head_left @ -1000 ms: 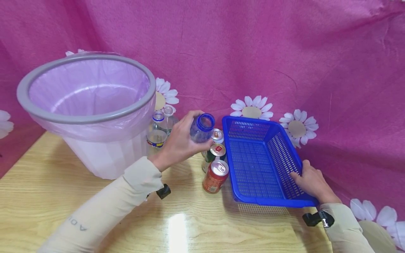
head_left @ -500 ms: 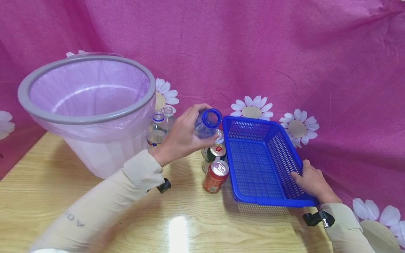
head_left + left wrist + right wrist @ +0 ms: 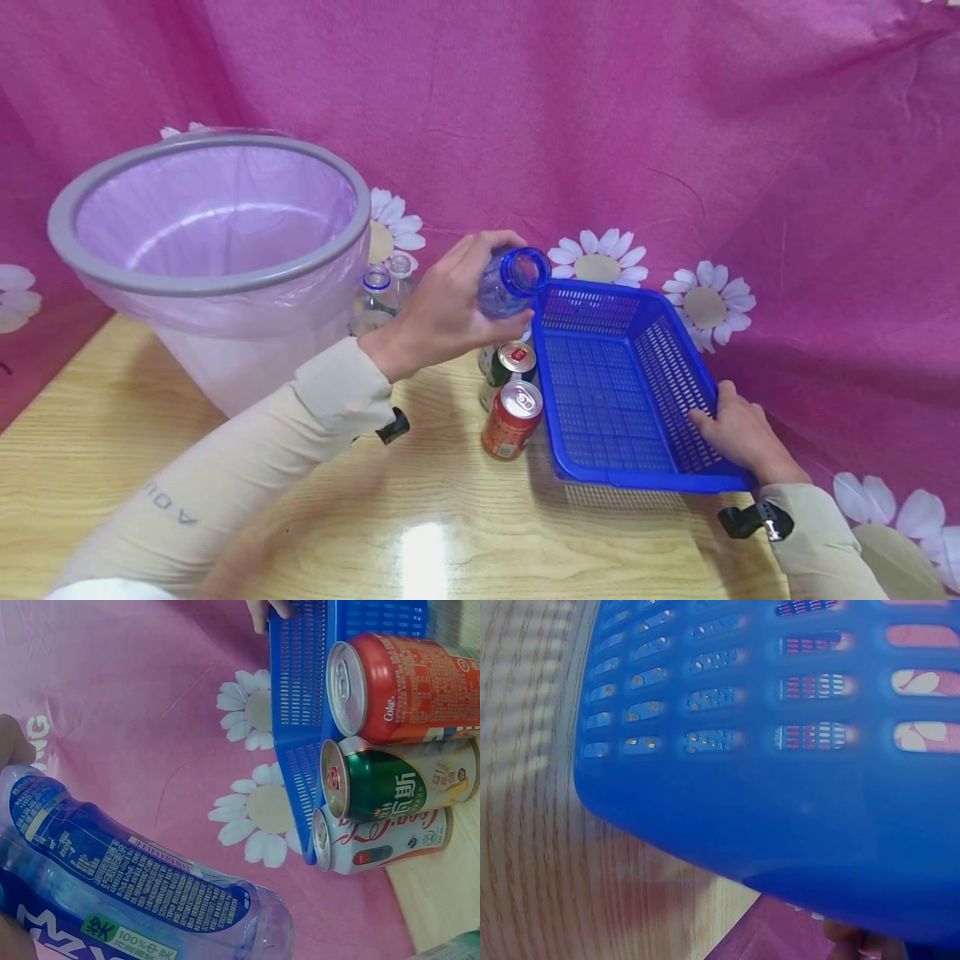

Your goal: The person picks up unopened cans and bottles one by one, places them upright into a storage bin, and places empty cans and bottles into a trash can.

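Note:
My left hand (image 3: pixel 442 312) grips a clear plastic bottle (image 3: pixel 498 287) with a blue neck ring and no cap, raised and tilted toward the right. Its blue label (image 3: pixel 135 870) shows in the left wrist view. Below the bottle, along the basket's left side, stand a red Coke can (image 3: pixel 512 421), a green-and-white can (image 3: pixel 510 367) and a white can (image 3: pixel 390 838) with red lettering. On the right, my right hand (image 3: pixel 742 433) holds the right rim of a blue mesh basket (image 3: pixel 630 477), thumb inside. The right wrist view shows mostly the basket's outer wall (image 3: pixel 705 802).
A large bin (image 3: pixel 225 285) with a grey rim and a translucent liner stands at the left. Beside it are two uncapped clear bottles, a blue-necked bottle (image 3: pixel 375 300) and a plain-necked bottle (image 3: pixel 401 268). A pink flowered cloth (image 3: pixel 480 117) hangs behind the wooden table (image 3: pixel 495 533).
My left hand has carried the bottle rightward and slightly up, toward the basket's back left corner, and tilted it more. The right hand and basket have stayed put.

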{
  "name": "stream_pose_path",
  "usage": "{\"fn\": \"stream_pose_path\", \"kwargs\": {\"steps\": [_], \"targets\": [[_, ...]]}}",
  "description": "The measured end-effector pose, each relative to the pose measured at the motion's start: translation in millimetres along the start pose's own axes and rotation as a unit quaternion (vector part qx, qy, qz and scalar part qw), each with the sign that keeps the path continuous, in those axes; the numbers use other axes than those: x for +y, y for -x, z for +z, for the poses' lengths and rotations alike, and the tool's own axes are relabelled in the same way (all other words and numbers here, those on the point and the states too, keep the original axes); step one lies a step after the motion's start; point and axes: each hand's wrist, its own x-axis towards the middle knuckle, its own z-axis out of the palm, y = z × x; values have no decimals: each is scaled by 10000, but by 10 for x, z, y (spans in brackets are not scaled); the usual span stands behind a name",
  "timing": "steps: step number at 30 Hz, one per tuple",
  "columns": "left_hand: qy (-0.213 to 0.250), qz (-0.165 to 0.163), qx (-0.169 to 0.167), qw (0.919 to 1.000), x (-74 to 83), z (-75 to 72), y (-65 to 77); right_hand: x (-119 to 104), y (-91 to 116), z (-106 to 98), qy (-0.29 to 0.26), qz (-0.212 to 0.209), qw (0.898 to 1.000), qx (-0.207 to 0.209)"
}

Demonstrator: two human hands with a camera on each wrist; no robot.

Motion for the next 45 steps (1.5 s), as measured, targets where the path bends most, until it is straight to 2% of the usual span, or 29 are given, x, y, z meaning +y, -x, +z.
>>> {"fn": "stream_pose_path", "kwargs": {"steps": [4, 11, 19, 25, 34, 45], "targets": [[70, 109, -58, 9999, 28, -8, -30, -1, -2, 4, 8, 10, 10000, -5], [-29, 399, 28, 9992, 85, -56, -97, 5, -9, 23, 27, -39, 10000, 62], [-186, 722, -174, 9971, 179, -92, -184, 21, -15, 21, 26, -66, 9999, 98], [-358, 1092, -185, 9932, 229, -113, -239, 19, -14, 20, 17, -61, 10000, 63], [-614, 1705, -159, 9833, 290, -180, -348, 9, -25, 12, 7, -47, 10000, 1], [-638, 2080, 12, 9760, 365, -314, -446, 9, -13, -3, -68, 81, 9998, -143]]}}
